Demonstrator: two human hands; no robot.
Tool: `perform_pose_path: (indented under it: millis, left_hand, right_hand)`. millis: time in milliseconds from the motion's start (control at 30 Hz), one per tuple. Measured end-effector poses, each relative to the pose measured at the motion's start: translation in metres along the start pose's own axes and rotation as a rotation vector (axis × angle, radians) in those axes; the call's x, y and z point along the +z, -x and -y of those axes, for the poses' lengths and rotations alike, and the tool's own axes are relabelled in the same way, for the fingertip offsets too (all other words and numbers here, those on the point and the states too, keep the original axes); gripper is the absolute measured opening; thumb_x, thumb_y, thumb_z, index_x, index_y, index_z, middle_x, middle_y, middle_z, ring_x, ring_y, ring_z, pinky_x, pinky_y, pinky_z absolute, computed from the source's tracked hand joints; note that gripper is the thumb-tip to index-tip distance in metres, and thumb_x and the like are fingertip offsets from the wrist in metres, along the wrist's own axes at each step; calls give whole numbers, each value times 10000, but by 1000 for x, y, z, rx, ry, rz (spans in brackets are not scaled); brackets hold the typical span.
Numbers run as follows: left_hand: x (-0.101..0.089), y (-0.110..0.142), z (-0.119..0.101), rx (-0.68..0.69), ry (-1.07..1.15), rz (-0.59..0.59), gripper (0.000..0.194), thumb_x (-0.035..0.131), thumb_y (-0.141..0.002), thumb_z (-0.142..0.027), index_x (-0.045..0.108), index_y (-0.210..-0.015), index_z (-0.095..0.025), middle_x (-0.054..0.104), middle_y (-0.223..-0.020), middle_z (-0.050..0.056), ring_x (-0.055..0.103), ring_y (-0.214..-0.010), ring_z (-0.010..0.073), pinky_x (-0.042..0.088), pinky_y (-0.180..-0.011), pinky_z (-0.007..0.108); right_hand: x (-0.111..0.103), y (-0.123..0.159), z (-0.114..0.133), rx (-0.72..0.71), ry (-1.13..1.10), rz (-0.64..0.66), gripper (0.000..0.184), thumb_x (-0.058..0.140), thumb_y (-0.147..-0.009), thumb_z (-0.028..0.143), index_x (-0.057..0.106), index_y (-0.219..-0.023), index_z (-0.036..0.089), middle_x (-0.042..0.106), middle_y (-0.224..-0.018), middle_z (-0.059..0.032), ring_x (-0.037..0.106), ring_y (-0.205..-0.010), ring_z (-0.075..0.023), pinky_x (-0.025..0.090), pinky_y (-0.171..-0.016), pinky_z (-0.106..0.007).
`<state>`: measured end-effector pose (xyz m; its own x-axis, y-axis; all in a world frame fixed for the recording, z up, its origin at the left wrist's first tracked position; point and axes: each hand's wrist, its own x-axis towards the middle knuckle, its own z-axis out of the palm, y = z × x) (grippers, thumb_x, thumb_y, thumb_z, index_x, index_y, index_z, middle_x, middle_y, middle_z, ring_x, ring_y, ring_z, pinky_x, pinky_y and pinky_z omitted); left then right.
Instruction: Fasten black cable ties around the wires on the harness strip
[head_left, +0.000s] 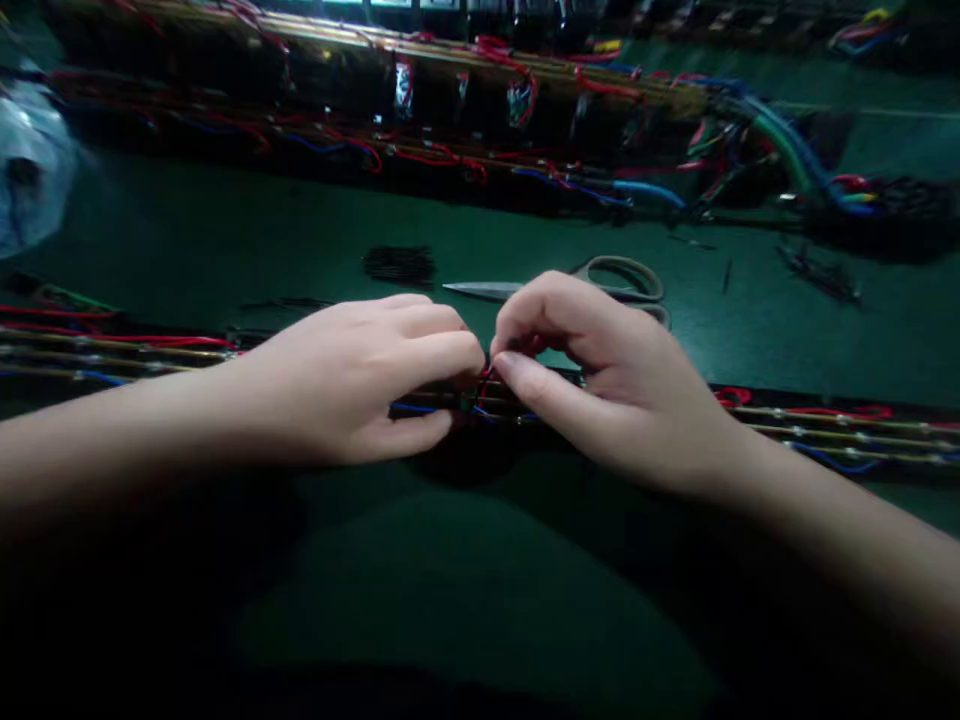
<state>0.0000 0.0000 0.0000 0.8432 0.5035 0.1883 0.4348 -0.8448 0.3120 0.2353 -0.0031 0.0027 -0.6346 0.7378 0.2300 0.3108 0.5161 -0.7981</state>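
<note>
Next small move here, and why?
Probably a gentle tug with the right hand while the left hand steadies the wired strip: the right fingertips pinch beside a red wire, and the left hand lies over the strip. What's pinched is too small to tell.

Green tabletop (262, 220) under everything. Scissors (484, 290) just past centre toward 12 o'clock, middle hidden, blade tip pointing to 9, handle loops toward 3. Bundle of thin dark strips (399, 265) near 11, beside blade tip. Looser dark clump (821, 275) between 2 and 3. Clear plastic bag (37, 165) between 9 and 10. Far wired assembly (450, 155) across 12, thick blue-green cables (784, 150) at 2.
</note>
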Motion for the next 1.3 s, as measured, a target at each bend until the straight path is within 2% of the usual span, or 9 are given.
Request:
perform_pose_path:
  millis: [1300]
  left_hand:
    - [-1, 1, 0, -48, 55, 34, 85, 513, -952, -233, 584, -995, -215, 667, -1001, 37, 602, -866, 186, 436, -730, 283]
  right_hand:
    - [-1, 0, 1, -13, 49, -2, 113, 555, -933, 77, 582, -920, 186, 610, -835, 25, 563, -765, -112, 469, -686, -254]
